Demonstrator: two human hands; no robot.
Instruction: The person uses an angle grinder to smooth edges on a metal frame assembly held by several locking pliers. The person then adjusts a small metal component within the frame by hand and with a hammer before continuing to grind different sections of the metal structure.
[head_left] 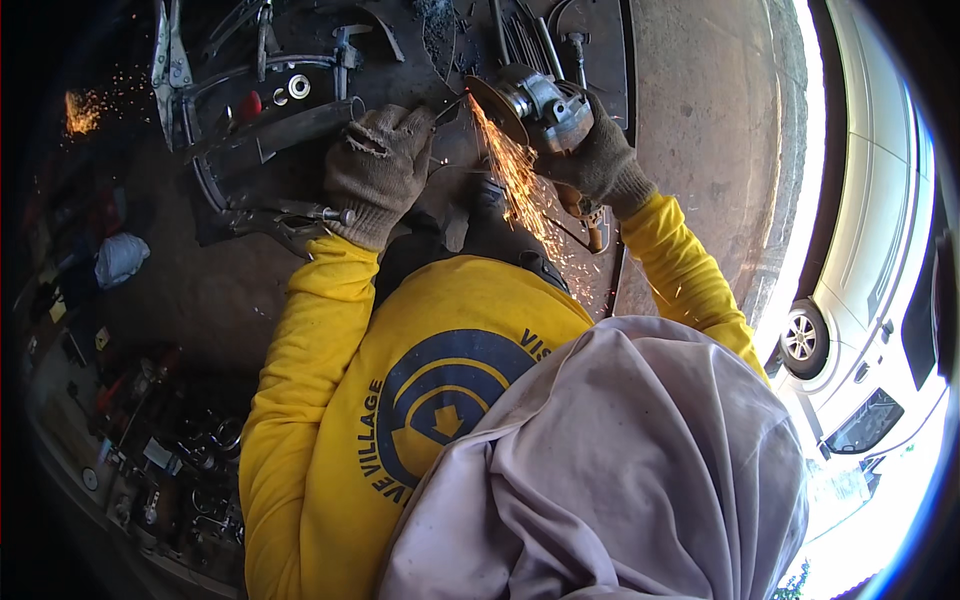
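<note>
My right hand (600,155), in a worn brown work glove, is wrapped round an angle grinder (560,112). The grinder's thin disc (497,112) meets the end of a small dark metal piece (449,111). Orange sparks (520,185) stream from that contact down toward my body. Closed fingers of my left hand (378,165) hold the other end of the metal piece; the glove is torn over the knuckles. Beside the left hand lies a metal tube (305,128), part of or resting against a curved metal frame (205,180).
Locking pliers (172,60) and a clamp (345,55) grip the frame. Metal rings (298,87) lie inside it. Beyond the grinder are metal rods (522,45) and a hammer (578,50). Loose tools (205,440) clutter the lower left. A light-coloured vehicle (870,230) stands at right.
</note>
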